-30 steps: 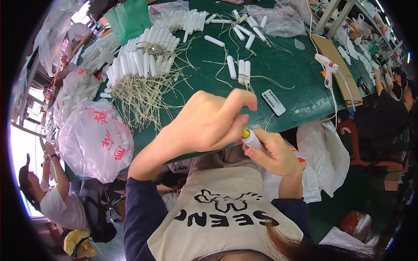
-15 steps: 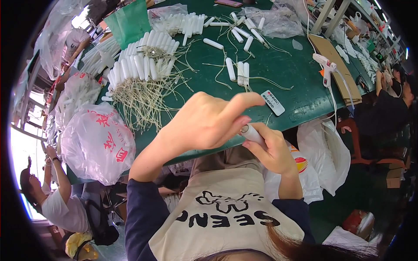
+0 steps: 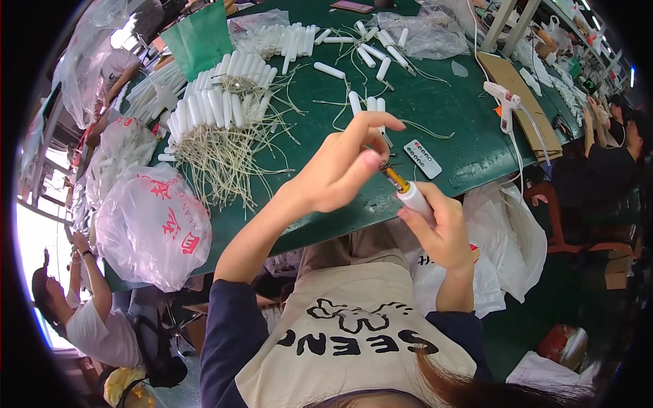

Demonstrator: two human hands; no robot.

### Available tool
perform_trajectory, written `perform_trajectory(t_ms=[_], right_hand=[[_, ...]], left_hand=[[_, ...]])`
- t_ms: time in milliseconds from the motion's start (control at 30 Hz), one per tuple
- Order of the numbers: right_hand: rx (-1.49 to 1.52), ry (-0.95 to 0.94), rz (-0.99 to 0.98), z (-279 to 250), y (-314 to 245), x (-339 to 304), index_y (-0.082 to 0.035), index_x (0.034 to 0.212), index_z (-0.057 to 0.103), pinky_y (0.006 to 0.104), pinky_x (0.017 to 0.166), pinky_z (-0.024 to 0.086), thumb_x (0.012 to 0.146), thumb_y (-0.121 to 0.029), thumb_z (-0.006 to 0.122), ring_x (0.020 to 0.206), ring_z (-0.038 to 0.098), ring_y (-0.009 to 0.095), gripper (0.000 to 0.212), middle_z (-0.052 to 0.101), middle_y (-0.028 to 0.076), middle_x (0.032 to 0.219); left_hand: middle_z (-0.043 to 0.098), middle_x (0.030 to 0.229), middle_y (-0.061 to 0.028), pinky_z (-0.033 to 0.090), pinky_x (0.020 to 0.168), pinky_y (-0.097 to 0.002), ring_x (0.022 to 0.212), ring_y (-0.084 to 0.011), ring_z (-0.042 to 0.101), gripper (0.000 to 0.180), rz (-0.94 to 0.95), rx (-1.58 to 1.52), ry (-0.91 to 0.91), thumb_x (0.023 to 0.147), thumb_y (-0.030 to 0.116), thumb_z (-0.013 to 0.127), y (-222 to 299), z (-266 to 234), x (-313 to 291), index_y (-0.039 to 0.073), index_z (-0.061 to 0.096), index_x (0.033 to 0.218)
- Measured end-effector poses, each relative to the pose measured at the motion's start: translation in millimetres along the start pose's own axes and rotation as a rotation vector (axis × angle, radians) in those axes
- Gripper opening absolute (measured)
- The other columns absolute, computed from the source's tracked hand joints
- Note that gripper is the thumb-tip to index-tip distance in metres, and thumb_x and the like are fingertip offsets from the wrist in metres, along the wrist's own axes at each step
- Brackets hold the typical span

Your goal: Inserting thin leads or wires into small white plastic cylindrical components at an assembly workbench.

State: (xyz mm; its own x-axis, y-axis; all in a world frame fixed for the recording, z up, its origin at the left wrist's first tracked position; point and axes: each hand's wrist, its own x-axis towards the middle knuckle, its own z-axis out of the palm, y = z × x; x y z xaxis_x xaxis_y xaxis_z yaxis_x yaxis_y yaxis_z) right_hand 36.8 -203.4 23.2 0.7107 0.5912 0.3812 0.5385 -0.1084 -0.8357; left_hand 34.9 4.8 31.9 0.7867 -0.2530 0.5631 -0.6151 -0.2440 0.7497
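Note:
My right hand point(image 3: 445, 228) is wrapped round a short white tube point(image 3: 415, 201), held tilted above the table's near edge. A narrow yellow and dark strip point(image 3: 395, 179), like a small circuit board, sticks out of the tube's upper end. At that strip's far end the thumb and a finger of my left hand point(image 3: 337, 170) are pinched together, with the index finger raised and bent above. Just beyond my hands lies a white remote control point(image 3: 422, 159) with small round buttons. Several white tubes with thin wires point(image 3: 354, 103) lie behind my left hand, partly hidden by it.
Rows of white tubes point(image 3: 207, 109) with tangled wires point(image 3: 211, 163) cover the green table's point(image 3: 306, 136) left side. A stuffed plastic bag point(image 3: 153, 228) bulges at the left edge. A glue gun point(image 3: 503, 102) with its cord lies at right beside cardboard point(image 3: 524, 102). Other people sit at both sides.
My left hand has drawn back up and left from the tube's mouth. The yellow strip now shows between it and the tube; my right hand still grips the tube.

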Motion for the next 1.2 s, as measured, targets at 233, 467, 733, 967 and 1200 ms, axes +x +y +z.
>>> perform_trajectory(t_ms=[233,467,733,967,1200], right_hand=[[0.080,-0.011,0.031,9.7,18.4,6.0,0.002,0.101,0.058,0.0220,0.060,0.041,0.085,-0.011,0.062,0.066,0.053,0.009,0.021,0.061,0.004,0.079],[0.597,0.119,-0.144,-13.1,7.6,-5.2,0.003,0.106,0.051,0.0198,0.038,0.028,0.088,-0.029,0.063,0.045,0.037,0.006,0.039,0.047,0.002,0.064],[0.934,-0.249,-0.578,-58.7,-36.9,-20.4,-0.003,0.095,0.043,0.0223,0.032,0.041,0.086,-0.033,0.065,0.038,0.051,0.014,0.038,0.052,0.004,0.056],[0.778,-0.314,0.012,-52.0,11.7,-25.1,0.010,0.093,0.056,0.0236,0.037,0.034,0.081,-0.027,0.072,0.046,0.047,0.010,0.042,0.055,0.008,0.065],[0.315,-0.387,0.369,-11.0,40.2,-3.8,-0.002,0.103,0.063,0.0220,0.065,0.041,0.085,-0.018,0.064,0.075,0.052,0.006,0.024,0.062,0.002,0.086]], left_hand=[[0.051,0.078,-0.0037,0.032,0.051,-0.0214,0.058,-0.0067,0.038,0.039,-0.090,-0.164,-0.091,0.098,0.034,0.033,-14.7,9.9,1.7,0.003,0.041,0.121],[0.062,0.083,-0.0094,0.045,0.075,-0.0397,0.086,-0.0290,0.056,0.016,-0.179,0.693,-0.092,0.081,0.019,0.065,-64.0,8.2,-11.6,0.004,0.061,0.087],[0.061,0.080,-0.0099,0.047,0.070,-0.0402,0.080,-0.0285,0.059,0.016,-0.250,0.783,-0.226,0.078,0.019,0.066,-93.5,17.7,-24.6,0.005,0.062,0.084],[0.064,0.079,-0.0092,0.049,0.064,-0.0317,0.070,-0.0211,0.063,0.014,-0.377,0.516,-0.273,0.084,0.015,0.062,-60.0,6.5,-10.3,0.002,0.064,0.090],[0.060,0.074,-0.0017,0.045,0.062,-0.0202,0.067,-0.0064,0.056,0.018,-0.739,-0.598,-0.203,0.086,0.014,0.065,-6.2,6.1,0.5,-0.001,0.059,0.094]])
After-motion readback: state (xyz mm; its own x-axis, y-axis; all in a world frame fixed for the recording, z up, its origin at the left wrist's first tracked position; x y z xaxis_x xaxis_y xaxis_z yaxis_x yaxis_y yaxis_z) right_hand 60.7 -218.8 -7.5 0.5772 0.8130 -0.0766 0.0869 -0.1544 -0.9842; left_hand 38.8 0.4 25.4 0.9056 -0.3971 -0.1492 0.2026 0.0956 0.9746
